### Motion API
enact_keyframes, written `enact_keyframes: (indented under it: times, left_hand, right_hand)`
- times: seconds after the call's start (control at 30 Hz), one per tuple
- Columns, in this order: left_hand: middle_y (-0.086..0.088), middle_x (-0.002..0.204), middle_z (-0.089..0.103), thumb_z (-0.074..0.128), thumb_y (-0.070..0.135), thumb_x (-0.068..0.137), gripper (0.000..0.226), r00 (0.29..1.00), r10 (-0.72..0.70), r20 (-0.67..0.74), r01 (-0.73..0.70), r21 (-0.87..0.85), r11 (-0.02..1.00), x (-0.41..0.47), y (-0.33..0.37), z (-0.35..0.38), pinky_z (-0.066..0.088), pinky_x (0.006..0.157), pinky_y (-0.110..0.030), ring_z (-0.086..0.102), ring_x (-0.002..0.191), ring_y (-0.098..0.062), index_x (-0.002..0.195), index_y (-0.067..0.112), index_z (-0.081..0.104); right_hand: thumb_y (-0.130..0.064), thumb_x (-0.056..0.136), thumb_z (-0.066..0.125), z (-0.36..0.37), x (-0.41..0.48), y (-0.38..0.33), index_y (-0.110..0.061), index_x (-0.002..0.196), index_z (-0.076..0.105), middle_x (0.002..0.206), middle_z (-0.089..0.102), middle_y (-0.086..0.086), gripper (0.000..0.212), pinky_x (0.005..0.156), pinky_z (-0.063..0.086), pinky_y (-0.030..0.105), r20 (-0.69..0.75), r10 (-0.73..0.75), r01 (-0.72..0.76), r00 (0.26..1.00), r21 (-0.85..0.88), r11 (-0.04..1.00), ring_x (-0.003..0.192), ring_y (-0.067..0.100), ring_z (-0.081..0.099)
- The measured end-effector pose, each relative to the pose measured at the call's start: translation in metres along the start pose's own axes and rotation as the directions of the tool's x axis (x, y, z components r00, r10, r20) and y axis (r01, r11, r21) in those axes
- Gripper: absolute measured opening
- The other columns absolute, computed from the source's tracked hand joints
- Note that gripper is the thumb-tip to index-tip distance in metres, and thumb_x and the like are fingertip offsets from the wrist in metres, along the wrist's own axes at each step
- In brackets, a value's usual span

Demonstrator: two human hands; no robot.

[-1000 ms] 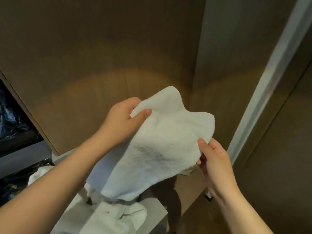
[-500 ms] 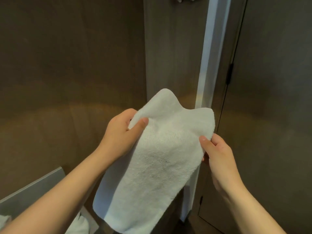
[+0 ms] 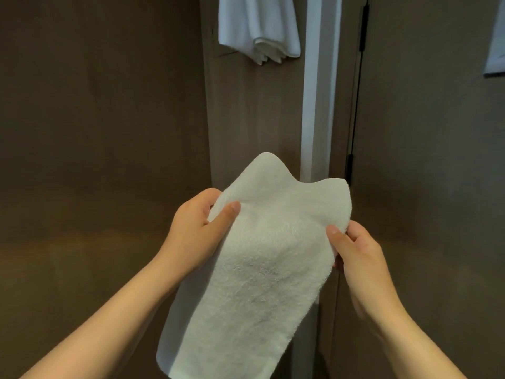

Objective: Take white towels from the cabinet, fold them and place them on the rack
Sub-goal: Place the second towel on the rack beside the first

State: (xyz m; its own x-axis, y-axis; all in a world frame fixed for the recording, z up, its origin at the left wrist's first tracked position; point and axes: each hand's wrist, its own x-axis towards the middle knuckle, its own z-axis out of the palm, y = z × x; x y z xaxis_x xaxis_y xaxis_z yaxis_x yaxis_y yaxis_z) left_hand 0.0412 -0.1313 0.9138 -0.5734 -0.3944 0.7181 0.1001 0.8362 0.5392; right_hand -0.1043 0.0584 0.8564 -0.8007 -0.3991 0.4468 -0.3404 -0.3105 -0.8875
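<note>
A folded white towel [image 3: 259,263] hangs in front of me, held up by both hands at its upper part. My left hand [image 3: 196,231] pinches its left edge, thumb on the front and fingers behind. At the right edge, my right hand [image 3: 358,253] grips the cloth the same way, thumb on the front. The towel's lower end droops toward me. Above, at the top of the view, other white towels [image 3: 259,28] hang folded against a brown wall panel; what they hang from is cut off by the frame.
Brown wood panels fill the left and middle. A pale vertical strip [image 3: 317,105] runs down beside the hanging towels. To the right stands a dark door [image 3: 426,160] with hinges on its left edge. A pale object [image 3: 496,42] shows at the far right edge.
The view has swung up and to the right, away from the cabinet and the towels lying below. The hanging towels have come into sight. Both hands keep the same hold on the towel.
</note>
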Motion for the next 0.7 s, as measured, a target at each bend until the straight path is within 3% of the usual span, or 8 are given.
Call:
enact_keyframes:
  times: [0.37,0.53,0.7]
  left_hand:
    - [-0.009,0.077,0.061,0.057,0.030,0.094,0.025,0.995,0.028,-0.095,-0.019,0.095,0.995,0.064,-0.039,0.000,0.037,0.057,-0.015,0.054,0.070,-0.016,0.081,0.010,0.061]
    - [-0.003,0.075,0.061,0.053,0.045,0.089,0.031,0.986,0.031,-0.163,-0.005,0.159,0.987,0.081,-0.042,0.009,0.038,0.057,-0.016,0.055,0.069,-0.013,0.079,0.016,0.060]
    - [0.000,0.073,0.061,0.056,0.045,0.089,0.031,0.970,0.019,-0.242,0.040,0.240,0.970,0.100,-0.036,0.034,0.038,0.056,-0.020,0.055,0.067,-0.012,0.078,0.017,0.060]
  right_hand:
    - [-0.025,0.096,0.051,0.034,0.086,0.013,-0.024,0.113,0.063,0.102,0.073,-0.016,0.021,0.066,0.050,0.008,0.111,-0.120,0.106,0.986,0.124,0.987,0.093,-0.001,0.069]
    - [-0.028,0.096,0.052,0.038,0.124,0.025,-0.025,0.115,0.063,0.105,0.073,-0.015,0.023,0.067,0.052,0.010,0.170,-0.127,0.094,0.977,0.186,0.978,0.095,0.001,0.069]
    - [-0.026,0.096,0.052,0.024,0.165,0.036,-0.024,0.113,0.063,0.103,0.073,-0.013,0.020,0.064,0.050,0.009,0.243,-0.134,0.077,0.961,0.232,0.970,0.091,0.000,0.069]
